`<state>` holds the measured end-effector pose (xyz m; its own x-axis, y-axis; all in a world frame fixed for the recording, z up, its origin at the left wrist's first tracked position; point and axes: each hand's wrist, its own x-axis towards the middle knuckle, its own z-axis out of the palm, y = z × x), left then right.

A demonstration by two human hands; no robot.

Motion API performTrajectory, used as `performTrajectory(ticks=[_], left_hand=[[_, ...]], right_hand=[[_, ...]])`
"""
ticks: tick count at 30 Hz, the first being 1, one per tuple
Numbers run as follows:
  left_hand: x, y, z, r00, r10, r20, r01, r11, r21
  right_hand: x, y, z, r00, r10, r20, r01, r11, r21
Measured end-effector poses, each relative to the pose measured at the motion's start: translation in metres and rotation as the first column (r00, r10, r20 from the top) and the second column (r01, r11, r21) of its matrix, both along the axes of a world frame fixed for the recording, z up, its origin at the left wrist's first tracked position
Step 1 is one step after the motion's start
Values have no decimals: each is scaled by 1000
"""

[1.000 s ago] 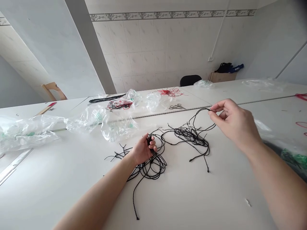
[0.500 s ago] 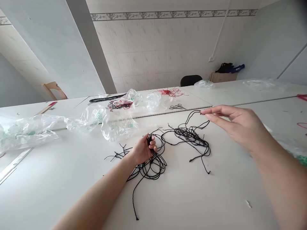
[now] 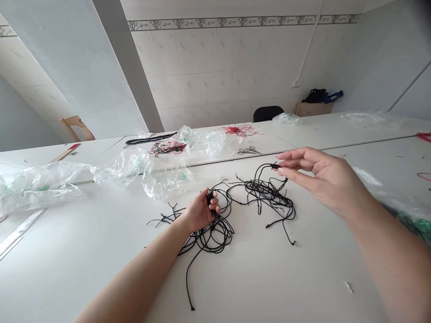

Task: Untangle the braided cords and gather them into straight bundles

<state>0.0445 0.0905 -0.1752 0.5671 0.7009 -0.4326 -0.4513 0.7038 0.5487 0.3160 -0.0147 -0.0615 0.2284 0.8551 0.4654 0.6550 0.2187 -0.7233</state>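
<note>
My left hand (image 3: 204,208) is closed around a bundle of black cords (image 3: 215,235), whose loops and knotted ends spill onto the white table below it. Between the thumb and fingertips of my right hand (image 3: 313,172), a black braided cord (image 3: 266,165) is pinched, and its strands hang down in a loop. Just under that hand lies a tangled pile of black cords (image 3: 269,193), touching the hanging strands. One knotted end trails toward me from the left bundle.
Crumpled clear plastic bags (image 3: 164,177) lie at the left and middle. Behind them are scissors (image 3: 249,150), red cords (image 3: 239,130), a red-and-black cord tangle (image 3: 168,148) and long black cords (image 3: 150,138). Another plastic bag (image 3: 400,202) sits at right, partly behind my forearm.
My right hand has shifted slightly left, bringing the pinched cord lower over the pile, and its loop hangs further down. My left hand has stayed in place with its bundle.
</note>
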Motion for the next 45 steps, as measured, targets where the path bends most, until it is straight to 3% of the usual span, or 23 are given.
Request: performTrajectory(ticks=[12, 24, 31, 36, 40, 42, 45], left_hand=[[0, 0, -1, 1000, 2, 3, -2, 1000, 13], [0, 0, -2, 1000, -8, 4, 8, 1000, 25], [-1, 0, -3, 1000, -8, 0, 8, 1000, 27], [-1, 1, -5, 1000, -7, -8, 7, 999, 35], [0, 1, -5, 1000, 1, -16, 0, 999, 45], [0, 0, -4, 1000, 3, -25, -1, 999, 52], [0, -1, -2, 999, -1, -39, 3, 998, 55]], right_hand=[[-4, -3, 2, 999, 21, -33, -22, 1000, -19], [-3, 1, -5, 986, 129, -103, -132, 991, -29], [-16, -2, -6, 960, 203, -191, -231, 963, -139], [-28, -5, -9, 876, 333, -350, -412, 892, -184], [-32, 2, -17, 763, 318, -563, -450, 886, -110], [-27, 10, -27, 813, 312, -491, -444, 878, -176], [-14, 25, -50, 942, 331, -56, -326, 861, -390]])
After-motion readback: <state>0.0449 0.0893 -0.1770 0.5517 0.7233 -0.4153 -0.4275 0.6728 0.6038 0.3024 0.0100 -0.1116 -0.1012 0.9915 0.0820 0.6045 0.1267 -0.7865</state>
